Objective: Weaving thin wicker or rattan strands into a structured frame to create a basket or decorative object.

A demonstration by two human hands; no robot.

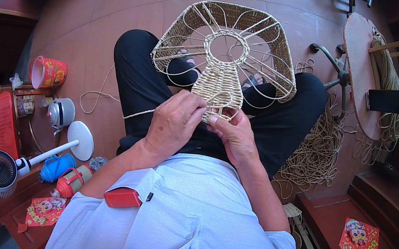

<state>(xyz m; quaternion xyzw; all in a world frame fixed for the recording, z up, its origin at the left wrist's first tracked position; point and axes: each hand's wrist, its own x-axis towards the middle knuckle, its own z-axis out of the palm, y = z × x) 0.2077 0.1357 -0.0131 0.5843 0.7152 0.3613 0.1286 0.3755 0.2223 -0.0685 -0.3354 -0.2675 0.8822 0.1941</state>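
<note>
Wicker-on-wire lampshade frame (pixel 225 49) rested on lap, tilted away. Left hand (pixel 174 123) curled over woven strip (pixel 218 88), pinching cord (pixel 138 112). Right hand (pixel 236 137) gripped strip's lower edge, fingers closed. Likely light, springy; bare wires bendable. Best held at dense woven panel.

Seated person, black trousers, pale blue shirt, seen from above. Wire frame (pixel 228 50) rests on the knees, partly woven with straw cord; woven strip runs from centre ring to near edge. Left hand (pixel 174 123) and right hand (pixel 236 137) both pinch the strip's near end. Cord (pixel 108 104) trails left across the floor. Cord pile (pixel 316 149) right of the legs. Fan (pixel 1 170), kettle (pixel 61 113), red bucket (pixel 48 72) at left. Phone (pixel 384 100) on round table (pixel 358 61).
</note>
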